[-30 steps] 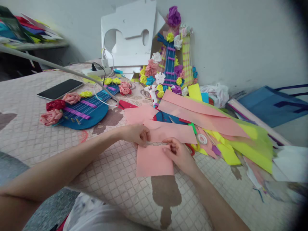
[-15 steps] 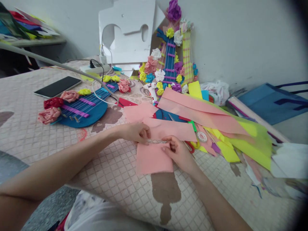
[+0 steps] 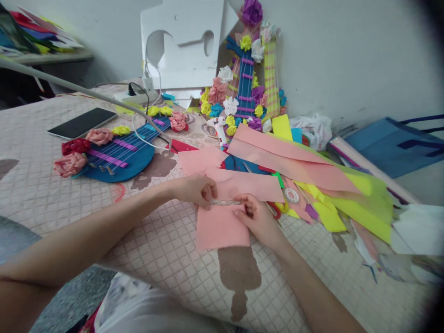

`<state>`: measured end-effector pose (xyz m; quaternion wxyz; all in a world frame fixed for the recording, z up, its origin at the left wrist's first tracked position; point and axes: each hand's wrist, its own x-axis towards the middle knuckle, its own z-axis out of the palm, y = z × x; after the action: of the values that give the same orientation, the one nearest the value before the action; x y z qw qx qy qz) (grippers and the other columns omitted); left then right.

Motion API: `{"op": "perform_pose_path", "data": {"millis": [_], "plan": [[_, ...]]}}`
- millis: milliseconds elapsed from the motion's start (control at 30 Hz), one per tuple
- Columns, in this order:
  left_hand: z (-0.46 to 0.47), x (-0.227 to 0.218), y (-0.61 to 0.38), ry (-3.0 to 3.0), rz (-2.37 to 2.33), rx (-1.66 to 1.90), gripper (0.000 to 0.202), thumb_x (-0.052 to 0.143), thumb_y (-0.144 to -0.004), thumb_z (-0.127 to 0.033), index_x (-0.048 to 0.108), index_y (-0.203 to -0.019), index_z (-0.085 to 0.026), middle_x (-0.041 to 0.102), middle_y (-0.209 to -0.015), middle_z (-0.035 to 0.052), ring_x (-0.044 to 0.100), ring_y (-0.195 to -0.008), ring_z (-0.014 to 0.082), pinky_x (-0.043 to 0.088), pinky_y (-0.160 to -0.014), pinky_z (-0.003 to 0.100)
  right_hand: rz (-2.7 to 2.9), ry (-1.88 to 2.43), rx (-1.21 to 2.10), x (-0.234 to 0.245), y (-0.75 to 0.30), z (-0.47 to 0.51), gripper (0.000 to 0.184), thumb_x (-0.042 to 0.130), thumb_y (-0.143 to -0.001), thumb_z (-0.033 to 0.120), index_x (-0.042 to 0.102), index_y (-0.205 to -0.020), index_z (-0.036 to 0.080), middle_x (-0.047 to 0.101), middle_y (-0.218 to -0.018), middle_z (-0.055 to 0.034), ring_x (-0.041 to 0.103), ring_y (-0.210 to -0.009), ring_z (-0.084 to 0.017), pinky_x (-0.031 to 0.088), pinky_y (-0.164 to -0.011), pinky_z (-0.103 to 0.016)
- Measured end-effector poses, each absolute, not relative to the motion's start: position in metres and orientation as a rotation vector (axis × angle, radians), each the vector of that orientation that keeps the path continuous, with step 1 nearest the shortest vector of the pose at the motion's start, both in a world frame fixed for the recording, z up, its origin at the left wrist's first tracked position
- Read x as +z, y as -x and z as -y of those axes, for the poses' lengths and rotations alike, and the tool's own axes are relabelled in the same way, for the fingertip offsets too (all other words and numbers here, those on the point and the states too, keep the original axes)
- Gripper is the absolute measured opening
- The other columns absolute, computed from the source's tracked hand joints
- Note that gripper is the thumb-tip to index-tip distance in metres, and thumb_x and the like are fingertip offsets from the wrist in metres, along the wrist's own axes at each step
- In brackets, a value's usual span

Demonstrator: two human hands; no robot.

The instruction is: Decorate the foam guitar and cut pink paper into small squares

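A roughly square pink sheet [image 3: 220,230], of paper or thin fabric, lies flat on the table in front of me. My left hand [image 3: 197,188] has its fingers curled and closed at the far left corner of that sheet. At the far right corner, my right hand [image 3: 258,218] pinches the edge between thumb and fingers. Just beyond both hands is a longer pink strip [image 3: 249,185], with another pink piece [image 3: 201,159] behind it on the left.
Left stands a flower-trimmed blue toy guitar [image 3: 133,159] near a tablet [image 3: 82,123]. A white glue gun [image 3: 219,129] is at the back. Scissors with red handles [image 3: 276,211], pink strips [image 3: 294,166] and yellow sheets [image 3: 367,212] lie to the right. A lamp arm [image 3: 72,83] crosses the left.
The hands and the pink sheet are almost where they were. Only a very slight shift of the whole view shows.
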<state>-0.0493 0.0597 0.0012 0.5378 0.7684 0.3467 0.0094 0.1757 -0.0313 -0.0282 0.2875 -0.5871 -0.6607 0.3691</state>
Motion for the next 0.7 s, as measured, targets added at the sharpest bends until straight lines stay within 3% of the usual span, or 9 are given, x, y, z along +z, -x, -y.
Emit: {"op": "perform_pose_path", "data": {"millis": [233,500,633,700], "plan": [[-0.06,0.0,0.049,-1.835,-0.819,0.02,0.032,0.064,-0.06,-0.016,0.057,-0.092,-0.014,0.066,-0.069,-0.0002,0.059,-0.06,0.0126,0.042,-0.053,0.02,1.78,1.544,0.978,-0.026,-0.179,0.031,0.03,0.057,-0.077,0.021,0.052,-0.106,0.02,0.055,-0.078,0.0006,0.057,-0.071,-0.015,0.047,-0.066,-0.028],[-0.059,-0.001,0.049,-1.814,-0.828,0.041,0.031,0.064,-0.061,-0.018,0.057,-0.091,-0.014,0.065,-0.068,-0.0009,0.059,-0.061,0.0119,0.043,-0.053,0.02,1.871,1.587,0.703,-0.019,-0.182,0.031,0.035,0.057,-0.078,0.023,0.05,-0.112,0.021,0.058,-0.089,-0.0036,0.058,-0.072,-0.016,0.051,-0.068,-0.031],[-0.06,-0.002,0.049,-1.803,-0.829,0.031,0.031,0.064,-0.061,-0.019,0.057,-0.091,-0.014,0.066,-0.068,-0.0003,0.06,-0.06,0.0124,0.044,-0.052,0.02,1.921,1.466,0.463,-0.006,-0.178,0.044,0.025,0.047,-0.088,0.027,0.052,-0.111,0.021,0.057,-0.107,-0.0102,0.058,-0.094,-0.021,0.051,-0.079,-0.036],[-0.06,-0.003,0.049,-1.805,-0.821,0.039,0.031,0.065,-0.061,-0.019,0.057,-0.09,-0.014,0.066,-0.068,0.0,0.06,-0.06,0.0128,0.045,-0.053,0.021,2.023,1.41,0.41,0.0,-0.177,0.056,0.03,0.041,-0.092,0.032,0.05,-0.118,0.022,0.054,-0.118,-0.0115,0.052,-0.111,-0.024,0.046,-0.091,-0.041]]}}
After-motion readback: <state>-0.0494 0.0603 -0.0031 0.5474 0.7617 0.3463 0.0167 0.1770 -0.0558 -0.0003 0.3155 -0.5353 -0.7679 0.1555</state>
